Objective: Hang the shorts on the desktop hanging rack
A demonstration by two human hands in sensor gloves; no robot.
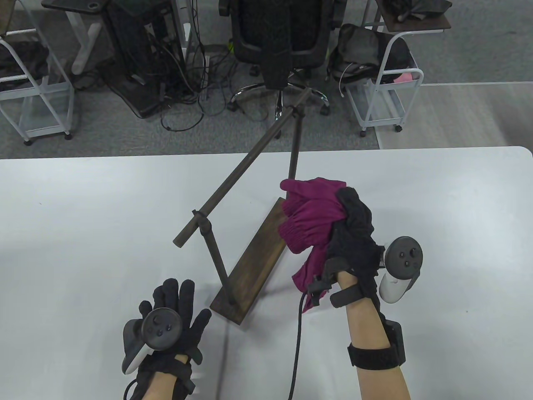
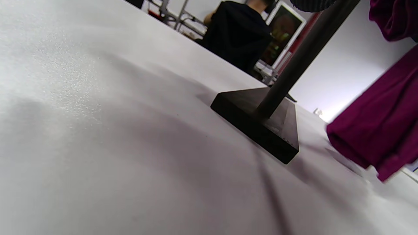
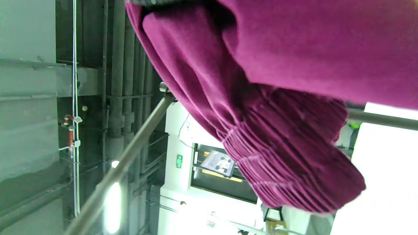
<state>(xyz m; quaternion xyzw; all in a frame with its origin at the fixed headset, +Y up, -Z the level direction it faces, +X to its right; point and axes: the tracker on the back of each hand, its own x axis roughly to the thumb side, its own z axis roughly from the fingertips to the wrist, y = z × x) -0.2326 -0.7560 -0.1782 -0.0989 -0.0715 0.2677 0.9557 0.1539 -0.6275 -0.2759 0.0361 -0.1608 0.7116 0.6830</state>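
Note:
The magenta shorts (image 1: 310,216) are bunched in my right hand (image 1: 352,227), which grips them and holds them up off the table, to the right of the rack's bar. They fill the right wrist view (image 3: 271,98) and hang at the right of the left wrist view (image 2: 378,130). The dark wooden hanging rack has a flat base (image 1: 254,260), two posts and a long bar (image 1: 245,164) running from near left to far right. My left hand (image 1: 173,310) lies flat on the table, fingers spread, empty, left of the base's near end (image 2: 261,124).
The white table (image 1: 83,229) carries the rack. A black cable (image 1: 297,341) runs from my right wrist to the near edge. Beyond the table's far edge are an office chair (image 1: 277,37), white carts (image 1: 383,96) and tangled cables on the floor.

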